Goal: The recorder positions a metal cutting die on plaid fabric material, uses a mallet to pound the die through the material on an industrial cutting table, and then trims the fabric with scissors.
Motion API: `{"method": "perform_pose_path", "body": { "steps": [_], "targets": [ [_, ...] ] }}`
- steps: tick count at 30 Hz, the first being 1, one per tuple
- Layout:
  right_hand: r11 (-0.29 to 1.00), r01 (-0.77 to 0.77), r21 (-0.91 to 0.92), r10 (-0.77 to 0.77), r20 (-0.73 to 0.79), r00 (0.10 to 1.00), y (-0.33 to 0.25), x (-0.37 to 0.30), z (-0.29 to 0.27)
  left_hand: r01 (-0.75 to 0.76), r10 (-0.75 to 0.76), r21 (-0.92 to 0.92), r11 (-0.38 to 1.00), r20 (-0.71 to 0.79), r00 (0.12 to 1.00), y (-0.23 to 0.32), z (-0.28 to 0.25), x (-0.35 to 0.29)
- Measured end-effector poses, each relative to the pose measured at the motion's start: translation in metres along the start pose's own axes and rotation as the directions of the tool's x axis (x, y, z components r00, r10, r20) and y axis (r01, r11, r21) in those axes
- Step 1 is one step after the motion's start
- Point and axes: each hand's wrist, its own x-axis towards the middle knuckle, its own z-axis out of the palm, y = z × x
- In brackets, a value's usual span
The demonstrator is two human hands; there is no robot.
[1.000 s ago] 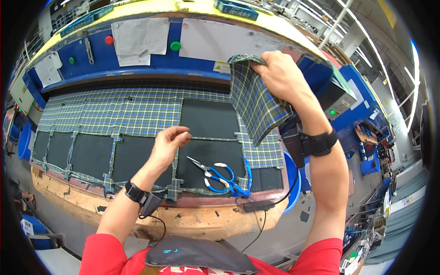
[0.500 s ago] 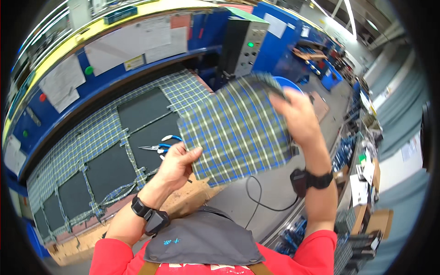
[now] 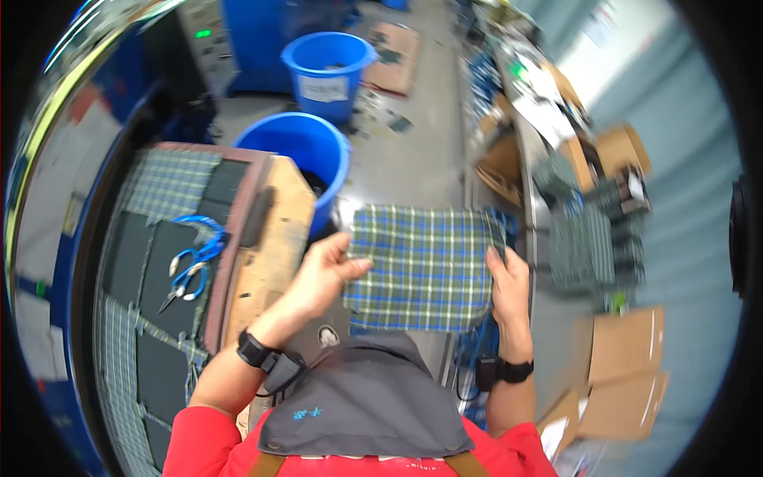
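Note:
A stack or piece of plaid fabric point(image 3: 421, 270), green with blue and white lines, is held out flat in front of me. My left hand point(image 3: 327, 274) pinches its left edge, thumb on top. My right hand point(image 3: 510, 288) grips the right edge, with the thumb on the upper face and the fingers mostly hidden beneath. Whether it is one layer or several, I cannot tell. Blue-handled scissors point(image 3: 189, 282) lie on the worktable to the left, beside another blue-handled tool point(image 3: 208, 238) that is blurred.
Cut plaid cloth point(image 3: 171, 183) and dark panels cover the wooden-edged worktable point(image 3: 274, 254) at left. Two blue bins point(image 3: 327, 67) point(image 3: 338, 155) stand beyond it. At right, a long bench carries grey-green fabric stacks point(image 3: 580, 250) and open cardboard boxes point(image 3: 628, 346).
My view has swung right, away from the worktable toward the bench. The plaid fabric has gone from tilted to roughly level, and my right hand has come down to its right edge.

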Motion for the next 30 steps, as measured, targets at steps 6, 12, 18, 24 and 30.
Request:
{"method": "perform_pose_path", "body": {
  "steps": [6, 12, 18, 24, 30],
  "targets": [
    [0.981, -0.008, 0.193, 0.055, -0.237, 0.970, 0.040, -0.047, -0.045, 0.064, -0.089, 0.121, 0.991, 0.218, 0.972, -0.002, 0.042, 0.051],
    [0.999, -0.032, -0.035, 0.010, -0.503, 0.865, 0.064, -0.077, -0.033, 0.087, -0.183, 0.252, 0.964, 0.390, 0.903, -0.015, 0.047, 0.104],
    [0.989, -0.090, -0.115, -0.022, -0.727, 0.686, 0.084, -0.106, -0.001, 0.069, -0.261, 0.337, 0.939, 0.565, 0.783, -0.036, 0.045, 0.155],
    [0.982, -0.112, -0.152, -0.073, -0.851, 0.520, 0.097, -0.125, 0.032, -0.045, -0.237, 0.338, 0.940, 0.744, 0.624, -0.055, 0.034, 0.196],
    [0.969, -0.102, -0.223, -0.163, -0.897, 0.412, 0.126, -0.124, 0.052, -0.277, -0.117, 0.268, 0.923, 0.880, 0.461, -0.076, 0.037, 0.229]
  ]
}}
